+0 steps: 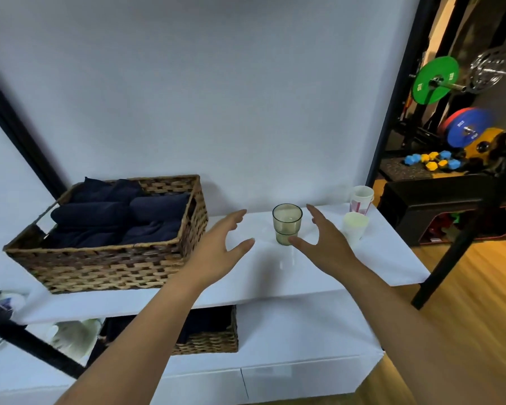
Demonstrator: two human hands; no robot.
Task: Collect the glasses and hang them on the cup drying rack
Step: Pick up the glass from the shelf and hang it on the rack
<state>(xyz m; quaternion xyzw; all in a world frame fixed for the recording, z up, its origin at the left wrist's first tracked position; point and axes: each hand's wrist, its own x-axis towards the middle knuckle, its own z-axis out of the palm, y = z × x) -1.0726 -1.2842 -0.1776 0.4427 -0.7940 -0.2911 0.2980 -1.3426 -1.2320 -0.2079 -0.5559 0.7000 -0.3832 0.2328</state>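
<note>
A greenish clear glass (287, 223) stands upright on the white shelf top (275, 273). My right hand (324, 241) is open just to its right, thumb reaching in front of the glass base, fingers spread and not closed around it. My left hand (222, 247) hovers open to the left of the glass, a hand's width away, holding nothing. No cup drying rack shows in the head view.
A wicker basket (105, 258) with dark blue cloths fills the shelf's left side. Paper cups (355, 228) (362, 198) stand at the back right. A second basket (214, 337) sits on the lower shelf. A black stand leg (450, 252) and gym weights lie to the right.
</note>
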